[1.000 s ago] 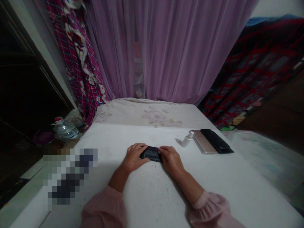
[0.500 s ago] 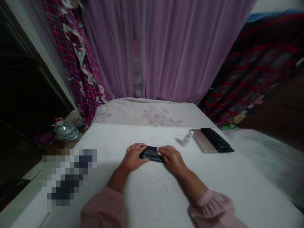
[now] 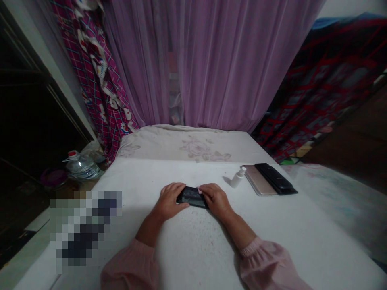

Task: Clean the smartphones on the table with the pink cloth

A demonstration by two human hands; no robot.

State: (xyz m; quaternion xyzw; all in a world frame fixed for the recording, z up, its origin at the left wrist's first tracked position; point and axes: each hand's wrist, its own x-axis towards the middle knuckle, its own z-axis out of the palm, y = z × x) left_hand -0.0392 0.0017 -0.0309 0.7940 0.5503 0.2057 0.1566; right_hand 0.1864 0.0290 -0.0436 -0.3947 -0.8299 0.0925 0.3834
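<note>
A dark glossy smartphone lies flat on the white padded surface, just ahead of me. My left hand cups its left end, and my right hand covers its right end, so both ends are partly hidden. A small pink fingertip or tab shows at the phone's top right corner. Beyond my right hand stand a small white spray bottle, a rose-gold phone and a black phone, which rests partly on the rose-gold one.
A floral cushion lies along the far edge, backed by a purple curtain. A plastic water bottle and a purple bowl sit low on the left, beyond the surface's edge. A pixelated patch covers the near left.
Both hands remain on the black phone, with the right hand's fingers shifted slightly over its right end. The view has moved a little, and the other objects have not moved.
</note>
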